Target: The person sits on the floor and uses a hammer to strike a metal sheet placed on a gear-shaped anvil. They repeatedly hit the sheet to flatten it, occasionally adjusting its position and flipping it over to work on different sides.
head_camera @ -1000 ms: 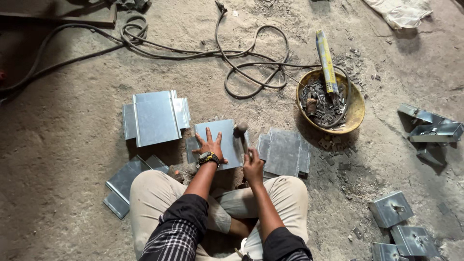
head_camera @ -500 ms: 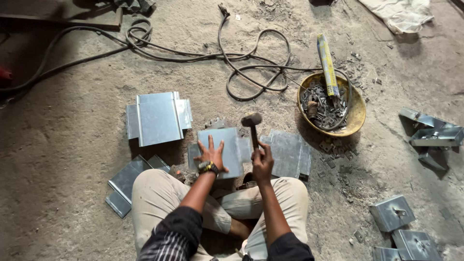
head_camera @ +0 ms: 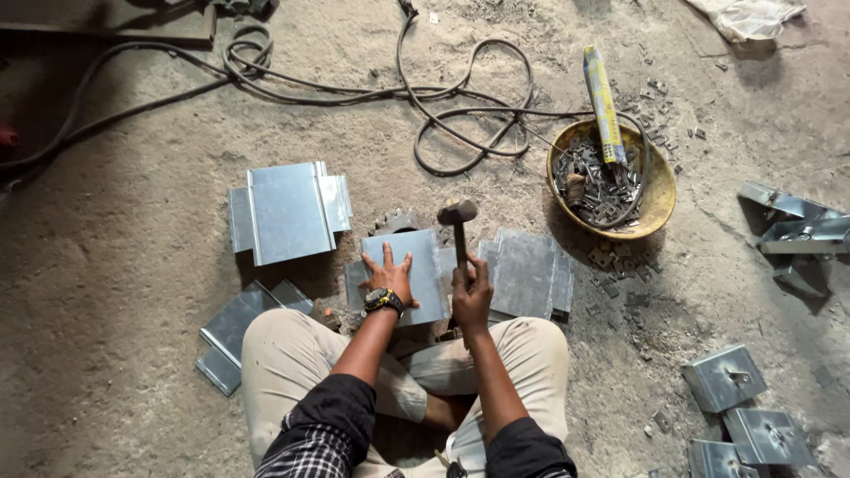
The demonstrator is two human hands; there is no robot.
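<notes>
Item: floor work, seated cross-legged on a sandy concrete floor.

Left hand: released, fingers spread flat on a galvanised sheet-metal piece, apparently pinning it down so it does not shift under a blow.

Right hand: grip clenched round the handle of a hammer, held upright with the head raised beyond the knuckles, just beside the pinned piece's right edge.

Just right of the hammer grip: a second flat sheet piece, lying within reach.

Ahead and left of the left hand: a folded sheet channel. Beside the left knee: more sheet offcuts.

Ahead and right of the hammer grip: yellow hard hat, upturned as a bowl for small metal fittings, a yellow tube resting across it.

Well ahead: black cable, looped. Far right: metal brackets.
</notes>
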